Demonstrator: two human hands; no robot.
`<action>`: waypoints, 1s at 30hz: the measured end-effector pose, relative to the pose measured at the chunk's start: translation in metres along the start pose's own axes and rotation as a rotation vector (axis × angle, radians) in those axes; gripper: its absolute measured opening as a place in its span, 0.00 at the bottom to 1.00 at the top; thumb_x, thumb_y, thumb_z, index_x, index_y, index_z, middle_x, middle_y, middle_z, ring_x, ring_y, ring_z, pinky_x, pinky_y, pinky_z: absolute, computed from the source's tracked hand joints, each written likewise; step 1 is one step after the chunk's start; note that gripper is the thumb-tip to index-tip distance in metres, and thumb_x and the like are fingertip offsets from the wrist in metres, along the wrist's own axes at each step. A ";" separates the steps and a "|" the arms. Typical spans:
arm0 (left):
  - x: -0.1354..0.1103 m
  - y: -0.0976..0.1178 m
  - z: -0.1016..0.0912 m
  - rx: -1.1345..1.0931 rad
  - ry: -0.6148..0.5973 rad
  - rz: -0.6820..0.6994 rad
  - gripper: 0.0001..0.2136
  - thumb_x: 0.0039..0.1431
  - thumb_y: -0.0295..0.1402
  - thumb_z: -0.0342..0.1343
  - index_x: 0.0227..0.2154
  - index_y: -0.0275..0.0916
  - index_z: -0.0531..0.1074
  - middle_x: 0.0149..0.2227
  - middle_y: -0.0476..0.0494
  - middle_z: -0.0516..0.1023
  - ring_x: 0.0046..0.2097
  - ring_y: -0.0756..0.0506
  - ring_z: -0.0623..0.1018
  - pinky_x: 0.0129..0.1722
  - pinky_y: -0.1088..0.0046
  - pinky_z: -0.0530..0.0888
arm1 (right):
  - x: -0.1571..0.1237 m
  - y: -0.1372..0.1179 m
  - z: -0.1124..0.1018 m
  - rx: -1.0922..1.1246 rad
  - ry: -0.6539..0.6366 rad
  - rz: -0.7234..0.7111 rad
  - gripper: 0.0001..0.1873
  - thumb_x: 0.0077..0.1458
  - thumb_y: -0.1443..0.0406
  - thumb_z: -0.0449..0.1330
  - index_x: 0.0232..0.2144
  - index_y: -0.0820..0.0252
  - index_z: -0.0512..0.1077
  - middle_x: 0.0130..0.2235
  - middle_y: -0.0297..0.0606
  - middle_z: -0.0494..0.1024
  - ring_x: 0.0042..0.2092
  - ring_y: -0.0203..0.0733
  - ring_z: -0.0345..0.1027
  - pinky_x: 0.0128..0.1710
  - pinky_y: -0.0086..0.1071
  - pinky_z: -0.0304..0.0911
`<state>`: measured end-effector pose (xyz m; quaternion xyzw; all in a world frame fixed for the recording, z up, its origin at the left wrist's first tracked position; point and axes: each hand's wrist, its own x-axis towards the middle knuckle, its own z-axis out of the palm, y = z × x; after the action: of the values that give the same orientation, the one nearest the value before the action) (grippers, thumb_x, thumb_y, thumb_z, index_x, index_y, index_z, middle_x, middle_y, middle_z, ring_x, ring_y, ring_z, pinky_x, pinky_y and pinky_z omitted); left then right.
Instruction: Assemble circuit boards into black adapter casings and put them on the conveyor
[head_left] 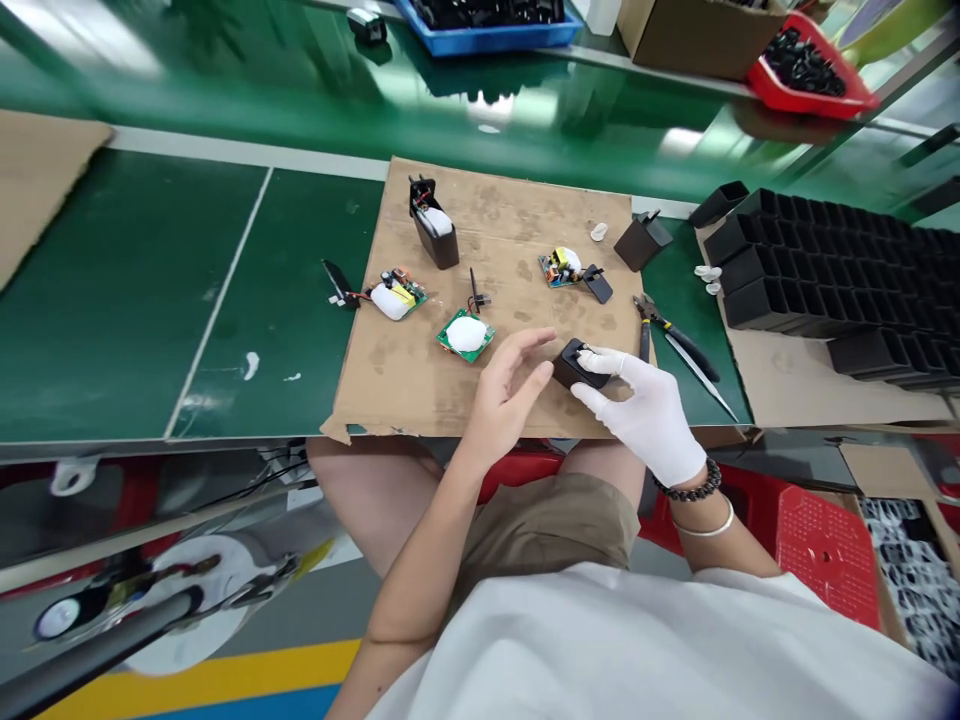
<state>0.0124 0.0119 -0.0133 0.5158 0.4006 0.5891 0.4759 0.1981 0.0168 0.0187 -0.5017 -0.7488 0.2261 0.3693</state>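
Observation:
A small black power adapter case (571, 368) sits low on the cardboard sheet. My right hand (651, 405), in a white glove, grips it, with fingertips on its top and thumb at its near side. My left hand (504, 398) is bare and open at the case's left, the thumb tip close to its side; whether they touch I cannot tell. Left of the hands lies a green circuit board (466, 334) topped with a white blob. Two more boards, one at left (397, 295) and one at right (562, 266), have black end caps wired to them or beside them.
The cardboard sheet (510, 220) also carries a part-filled black case (435, 232). At right are a closed plug adapter (643, 240), cutting pliers (679, 340), tweezers (701, 375) and rows of black cases (817, 265). A blue tray (487, 40) and red tray (806, 95) stand behind.

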 end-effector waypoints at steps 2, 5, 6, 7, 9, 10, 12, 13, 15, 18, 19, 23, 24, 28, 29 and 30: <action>0.000 0.003 0.001 0.061 -0.093 0.040 0.16 0.70 0.38 0.57 0.57 0.43 0.77 0.62 0.39 0.79 0.64 0.43 0.77 0.68 0.62 0.71 | 0.001 -0.003 -0.006 0.069 -0.047 0.038 0.14 0.55 0.66 0.68 0.46 0.57 0.81 0.52 0.41 0.85 0.54 0.48 0.81 0.57 0.42 0.78; -0.001 0.005 0.006 0.185 -0.097 0.100 0.14 0.72 0.36 0.54 0.54 0.43 0.79 0.59 0.40 0.81 0.63 0.44 0.78 0.66 0.64 0.73 | -0.003 -0.006 -0.006 0.059 -0.025 0.042 0.19 0.55 0.65 0.69 0.50 0.56 0.80 0.59 0.45 0.81 0.62 0.52 0.75 0.63 0.46 0.73; -0.001 0.005 0.009 0.220 -0.069 0.117 0.13 0.72 0.36 0.54 0.52 0.42 0.80 0.58 0.40 0.82 0.61 0.44 0.79 0.65 0.65 0.75 | -0.006 -0.007 -0.005 0.042 0.022 0.031 0.22 0.56 0.65 0.69 0.53 0.56 0.78 0.63 0.46 0.77 0.63 0.52 0.74 0.63 0.46 0.73; -0.001 0.005 0.011 0.245 -0.037 0.132 0.12 0.72 0.35 0.54 0.51 0.42 0.81 0.56 0.40 0.83 0.60 0.44 0.81 0.63 0.65 0.76 | -0.009 -0.007 -0.003 0.036 0.084 0.017 0.25 0.56 0.65 0.69 0.57 0.55 0.76 0.67 0.48 0.72 0.63 0.52 0.75 0.62 0.46 0.74; -0.001 0.004 0.016 0.269 0.007 0.145 0.11 0.71 0.34 0.55 0.49 0.42 0.81 0.54 0.39 0.84 0.57 0.43 0.82 0.61 0.64 0.78 | -0.014 -0.006 0.001 0.057 0.196 -0.017 0.30 0.58 0.65 0.68 0.63 0.53 0.70 0.72 0.50 0.63 0.61 0.51 0.76 0.58 0.43 0.77; -0.001 0.003 0.018 0.268 0.016 0.143 0.11 0.71 0.34 0.55 0.48 0.41 0.81 0.54 0.39 0.84 0.57 0.43 0.82 0.60 0.64 0.78 | -0.015 -0.005 0.002 0.064 0.217 -0.026 0.31 0.59 0.65 0.67 0.64 0.53 0.68 0.72 0.50 0.62 0.62 0.50 0.75 0.57 0.43 0.78; -0.001 0.003 0.020 0.246 0.020 0.119 0.10 0.70 0.34 0.56 0.46 0.41 0.81 0.54 0.39 0.84 0.57 0.43 0.82 0.60 0.64 0.78 | -0.016 -0.005 0.001 0.042 0.190 -0.038 0.27 0.59 0.66 0.67 0.61 0.54 0.72 0.69 0.48 0.69 0.65 0.51 0.72 0.60 0.43 0.76; 0.000 0.002 0.020 0.223 0.021 0.100 0.09 0.70 0.34 0.56 0.45 0.41 0.81 0.54 0.39 0.84 0.57 0.42 0.82 0.61 0.63 0.77 | -0.016 -0.005 0.000 0.017 0.158 -0.044 0.24 0.59 0.66 0.67 0.58 0.55 0.74 0.66 0.47 0.74 0.66 0.51 0.71 0.62 0.44 0.74; 0.002 0.003 0.020 0.160 0.015 0.054 0.08 0.69 0.33 0.56 0.42 0.40 0.80 0.53 0.39 0.84 0.57 0.42 0.82 0.61 0.63 0.77 | -0.013 -0.003 -0.001 -0.017 0.102 -0.055 0.19 0.59 0.66 0.67 0.53 0.55 0.78 0.61 0.44 0.79 0.63 0.49 0.74 0.64 0.44 0.73; 0.006 0.004 0.020 0.084 -0.018 -0.009 0.05 0.67 0.31 0.57 0.40 0.39 0.78 0.52 0.39 0.84 0.56 0.43 0.82 0.59 0.65 0.78 | -0.006 0.003 -0.001 -0.020 0.047 -0.081 0.16 0.60 0.66 0.67 0.51 0.55 0.80 0.57 0.41 0.82 0.59 0.46 0.78 0.62 0.41 0.75; 0.008 0.004 0.019 0.071 -0.028 -0.021 0.05 0.66 0.31 0.57 0.39 0.39 0.78 0.52 0.39 0.84 0.55 0.43 0.82 0.58 0.66 0.78 | -0.003 0.005 0.000 -0.015 0.033 -0.094 0.15 0.59 0.66 0.67 0.50 0.54 0.80 0.56 0.40 0.83 0.57 0.46 0.79 0.61 0.40 0.76; 0.011 0.002 0.018 0.050 -0.047 -0.027 0.04 0.65 0.33 0.59 0.39 0.39 0.78 0.49 0.40 0.84 0.53 0.44 0.82 0.57 0.68 0.77 | 0.008 0.014 -0.001 0.021 0.010 -0.150 0.10 0.56 0.65 0.69 0.42 0.57 0.81 0.45 0.38 0.87 0.46 0.45 0.84 0.50 0.36 0.81; 0.011 0.002 0.018 0.037 -0.041 -0.027 0.05 0.66 0.33 0.60 0.41 0.39 0.78 0.49 0.41 0.84 0.54 0.44 0.82 0.57 0.68 0.77 | 0.011 0.014 -0.003 0.021 -0.004 -0.158 0.09 0.55 0.65 0.69 0.41 0.57 0.81 0.43 0.37 0.88 0.44 0.44 0.85 0.47 0.35 0.81; 0.005 -0.001 0.018 -0.036 0.198 0.043 0.09 0.68 0.39 0.59 0.44 0.40 0.77 0.43 0.43 0.84 0.46 0.46 0.84 0.51 0.70 0.79 | 0.015 0.009 -0.017 -0.065 0.154 -0.139 0.10 0.53 0.63 0.71 0.39 0.56 0.81 0.40 0.39 0.87 0.42 0.48 0.84 0.46 0.39 0.81; 0.003 -0.002 0.018 -0.031 0.276 0.083 0.10 0.69 0.41 0.59 0.43 0.39 0.76 0.40 0.44 0.83 0.44 0.47 0.84 0.48 0.71 0.79 | 0.014 0.009 -0.019 -0.089 0.254 -0.115 0.11 0.54 0.62 0.72 0.40 0.56 0.80 0.42 0.41 0.87 0.45 0.50 0.84 0.49 0.42 0.80; 0.002 -0.002 0.019 -0.015 0.332 0.120 0.11 0.69 0.42 0.59 0.42 0.39 0.76 0.38 0.45 0.83 0.41 0.47 0.84 0.47 0.71 0.79 | 0.013 0.010 -0.018 -0.108 0.335 -0.087 0.12 0.54 0.61 0.71 0.41 0.56 0.80 0.44 0.43 0.87 0.47 0.52 0.83 0.51 0.44 0.79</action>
<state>0.0312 0.0140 -0.0122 0.4308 0.4378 0.6965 0.3709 0.2154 0.0321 0.0274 -0.5186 -0.7088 0.0826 0.4710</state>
